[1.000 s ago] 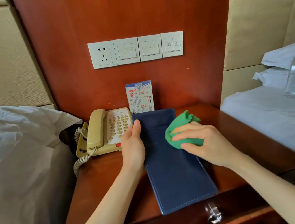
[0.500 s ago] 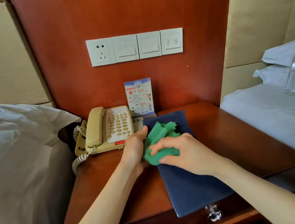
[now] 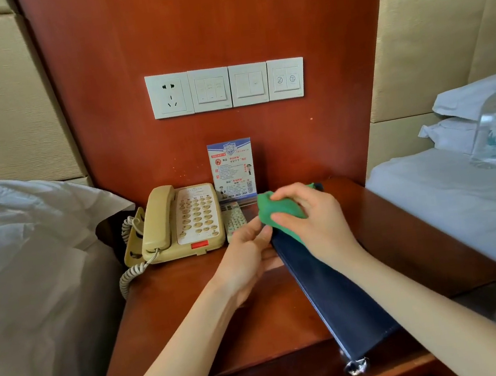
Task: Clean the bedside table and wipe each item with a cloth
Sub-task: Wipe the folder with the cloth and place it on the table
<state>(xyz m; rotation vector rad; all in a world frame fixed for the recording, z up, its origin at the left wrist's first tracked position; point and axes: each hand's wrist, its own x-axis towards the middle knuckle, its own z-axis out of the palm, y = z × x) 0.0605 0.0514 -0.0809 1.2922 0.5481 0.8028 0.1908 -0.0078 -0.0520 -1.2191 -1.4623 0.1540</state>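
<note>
The step in hand looks like wiping the long dark-blue leather-look folder (image 3: 334,290); it lies slanted on the reddish wooden tabletop (image 3: 194,316), its near end over the front edge, its far end under the right hand (image 3: 311,220); that grip is curled round the crumpled green cloth (image 3: 278,212) and presses it on the folder's far end; the left hand (image 3: 247,258) sits just left of it, fingers pinching the folder's left edge as if tipping it up, though how far it is raised I cannot tell.

Just beyond the left hand lie a small grey remote control (image 3: 234,218) and a beige corded telephone (image 3: 178,223); behind the cloth stands a printed blue-and-white notice card (image 3: 232,169).

The next move, I judge, calls for a firm hold on the folder's edge while the cloth runs along its length toward the near end, or a flip to reach the underside.

Against the frame half a second earlier, the folder has swung further clockwise and shows narrower, the cloth has moved to its far corner, and the remote control is now uncovered.
</note>
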